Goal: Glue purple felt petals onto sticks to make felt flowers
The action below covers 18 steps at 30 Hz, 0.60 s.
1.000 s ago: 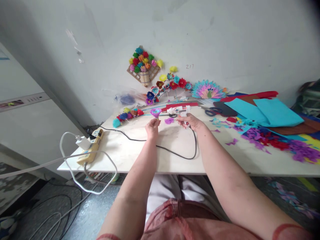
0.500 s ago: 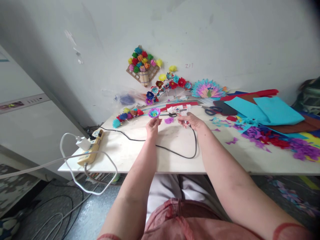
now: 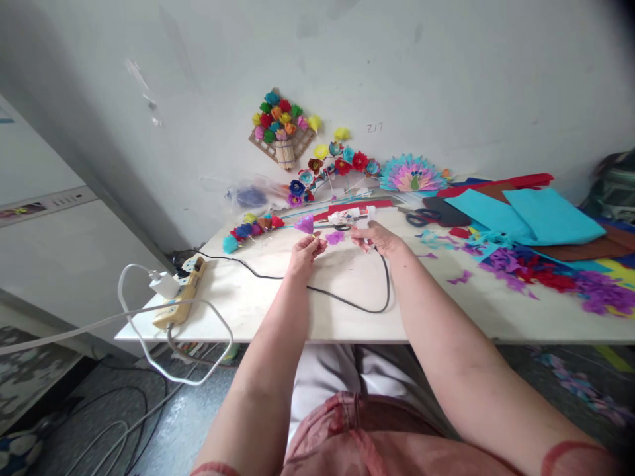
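Observation:
Between the closed fingertips of my left hand (image 3: 306,254) is the stem of a purple paper flower (image 3: 304,223), whose head tips away so its outer side shows. My right hand (image 3: 376,238) is wrapped round a white glue gun (image 3: 364,221) with a black cable (image 3: 347,303) trailing from it. A loose purple petal piece (image 3: 335,237) lies on the table between my hands. Just behind it are small black-handled scissors (image 3: 342,227), partly hidden.
On the white table (image 3: 248,297), a power strip (image 3: 181,297) sits left and paper flowers (image 3: 253,229) behind it. Dark scissors (image 3: 423,217), turquoise paper (image 3: 550,215) and purple scraps (image 3: 602,294) lie right. A flower basket (image 3: 285,152) is against the wall.
The flower in my left hand has tilted from showing its turquoise centre to showing its purple outer side, and my left fingers have turned. My right hand with the glue gun has hardly moved.

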Motion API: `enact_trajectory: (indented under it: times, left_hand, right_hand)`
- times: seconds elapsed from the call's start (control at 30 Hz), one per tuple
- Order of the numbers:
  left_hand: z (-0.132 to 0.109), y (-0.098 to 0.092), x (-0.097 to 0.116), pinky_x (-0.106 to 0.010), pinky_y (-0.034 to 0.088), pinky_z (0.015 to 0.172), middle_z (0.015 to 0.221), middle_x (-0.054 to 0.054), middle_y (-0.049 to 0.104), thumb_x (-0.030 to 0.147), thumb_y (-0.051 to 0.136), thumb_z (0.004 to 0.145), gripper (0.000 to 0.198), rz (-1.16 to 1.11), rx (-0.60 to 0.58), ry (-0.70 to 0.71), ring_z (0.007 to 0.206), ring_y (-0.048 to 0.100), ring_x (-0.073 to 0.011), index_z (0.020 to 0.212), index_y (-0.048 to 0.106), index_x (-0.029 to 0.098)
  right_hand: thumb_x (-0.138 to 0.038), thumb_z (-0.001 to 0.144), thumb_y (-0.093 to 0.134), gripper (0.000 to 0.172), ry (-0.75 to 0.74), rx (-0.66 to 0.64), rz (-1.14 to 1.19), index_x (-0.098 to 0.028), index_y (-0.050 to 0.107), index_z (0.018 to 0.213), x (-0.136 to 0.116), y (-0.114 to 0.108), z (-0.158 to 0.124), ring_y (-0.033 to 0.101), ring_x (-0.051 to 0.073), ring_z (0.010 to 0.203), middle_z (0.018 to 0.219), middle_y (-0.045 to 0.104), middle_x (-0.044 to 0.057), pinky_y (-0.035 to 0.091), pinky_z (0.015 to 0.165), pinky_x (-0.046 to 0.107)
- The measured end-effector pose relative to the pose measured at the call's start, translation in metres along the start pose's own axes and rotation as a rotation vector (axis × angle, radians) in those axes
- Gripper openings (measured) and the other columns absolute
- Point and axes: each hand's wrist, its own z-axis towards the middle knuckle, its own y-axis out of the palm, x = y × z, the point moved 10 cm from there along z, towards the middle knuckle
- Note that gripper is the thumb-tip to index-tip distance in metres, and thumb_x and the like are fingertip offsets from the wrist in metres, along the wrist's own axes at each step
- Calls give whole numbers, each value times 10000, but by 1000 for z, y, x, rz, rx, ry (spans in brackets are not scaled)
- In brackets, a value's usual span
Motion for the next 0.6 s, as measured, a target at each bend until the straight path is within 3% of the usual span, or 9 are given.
enact_trajectory:
  times: [0.27,0.6]
  left_hand:
    - [-5,6,-3,-172,465,598,684,-33,614,200,664,712,221,-54,-20,-99,599,570,-68,900,606,100]
    - [-7,9,-7,-164,476,570,660,-27,589,159,649,721,190,-111,-37,-144,581,551,-66,900,614,106]
  right_hand:
    - [-390,565,727,326,33,-10,-75,-124,542,525,3,6,2,377,44,297,433,507,-17,281,292,190]
    - [-388,567,733,325,12,26,-110,-132,536,536,2,7,4,383,47,314,428,494,-23,292,291,187]
